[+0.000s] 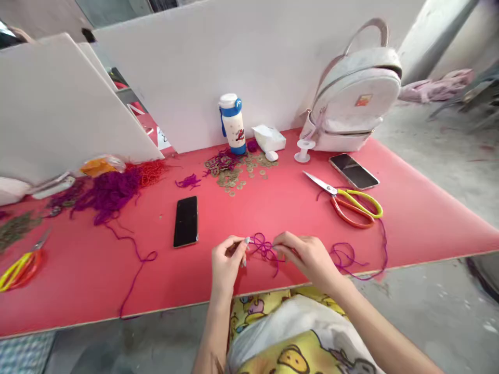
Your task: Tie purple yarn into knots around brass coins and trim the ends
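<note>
A looped purple cord (262,246) stretches between my two hands, just above the front part of the red table. My left hand (229,255) pinches its left side between thumb and fingertips. On the other side my right hand (300,252) pinches the cord too, with the fingers bent together. The loops form a loose bow or knot, and a short tail hangs toward the table edge. To the right of my right hand lies a loose length of purple cord (345,256). A black phone (186,222) rests flat to the left of my left hand.
Scissors with yellow and red handles (335,192) lie on the right, near a second phone (354,171) and a white backpack (354,98). Coin-like discs (233,176) surround a bottle (234,124). At left are a purple yarn pile (113,192) and more scissors (23,265).
</note>
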{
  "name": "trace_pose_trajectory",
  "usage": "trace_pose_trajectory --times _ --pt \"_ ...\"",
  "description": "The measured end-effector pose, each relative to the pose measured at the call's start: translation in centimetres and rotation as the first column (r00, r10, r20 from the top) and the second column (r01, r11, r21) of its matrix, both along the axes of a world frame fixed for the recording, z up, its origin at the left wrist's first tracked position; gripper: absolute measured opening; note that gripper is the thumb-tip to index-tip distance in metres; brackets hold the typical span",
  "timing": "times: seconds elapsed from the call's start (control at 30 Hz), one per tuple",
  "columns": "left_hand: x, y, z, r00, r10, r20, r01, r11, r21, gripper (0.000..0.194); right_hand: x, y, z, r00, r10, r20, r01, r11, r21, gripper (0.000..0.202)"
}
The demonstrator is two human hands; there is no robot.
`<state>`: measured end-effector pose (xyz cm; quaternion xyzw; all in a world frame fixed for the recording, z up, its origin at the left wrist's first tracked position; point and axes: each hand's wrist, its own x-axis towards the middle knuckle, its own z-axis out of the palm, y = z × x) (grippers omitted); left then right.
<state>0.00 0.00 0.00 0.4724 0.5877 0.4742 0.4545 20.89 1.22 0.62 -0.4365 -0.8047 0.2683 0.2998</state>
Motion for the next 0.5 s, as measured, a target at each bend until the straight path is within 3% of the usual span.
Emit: trace_pose_trajectory --times 0.1,0.17,0.23,0.33,0.4,0.5 --pt "0.4 0.2 -0.1 0.983 0.053 -0.177 -0.033 0.993 0.111 0.019 -0.4 -0.5 0.6 0.982 0.184 -0.047 -0.184 0.983 0.003 0.030" --pt "0.7 0.1 0.1 0.941 0.026 -0.339 0.064 0.966 0.251 0.017 -0.6 -0.3 1.2 0.966 0.231 -0.112 -0.231 0.973 0.016 0.027" --pt "1.2 -0.2 0.6 0.862 -0.034 -0.506 0.269 0.876 0.400 0.016 -0.7 0.4 1.8 0.955 0.220 -0.199 -0.216 0.975 0.043 0.025" --pt "1.6 -0.6 1.4 0.781 -0.039 -0.623 0.485 0.666 0.567 0.017 -0.9 1.9 2.2 0.936 0.135 -0.325 -0.123 0.991 0.056 0.023" --pt "1.7 -0.9 1.5 0.783 0.057 -0.619 0.472 0.595 0.651 0.013 -1.1 2.6 1.8 0.928 0.093 -0.360 -0.086 0.996 0.035 0.023" --pt "1.5 -1.1 1.3 0.798 0.222 -0.560 0.355 0.579 0.735 0.012 -1.5 2.4 0.8 0.917 0.051 -0.396 -0.076 0.996 -0.047 0.022"
